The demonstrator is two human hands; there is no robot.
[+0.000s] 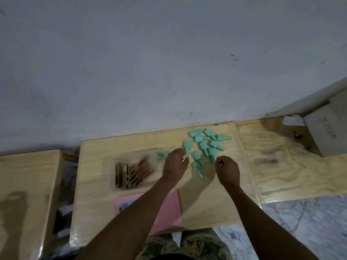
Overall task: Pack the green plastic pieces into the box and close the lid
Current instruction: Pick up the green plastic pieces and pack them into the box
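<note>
Several green plastic pieces (203, 145), each a square head on a short stem, lie scattered on the far right part of the wooden table (216, 199). A clear plastic box (112, 166) sits to their left, and one blurred green piece (161, 155) lies at its far right corner. The pink lid (169, 207) lies near me, partly under my left forearm. My left hand (174, 167) has curled fingers, their tips against the stem of one green piece (187, 146); I cannot tell if it grips it. My right hand (228, 170) is curled shut beside another piece (211, 154), with nothing visible in it.
Brown and red stick-like items (133, 173) fill the left part of the box. A second wooden table (28, 184) stands to the left, and a wooden board (291, 162) with a grey block (326, 132) to the right. A grey wall runs along the table's far edge.
</note>
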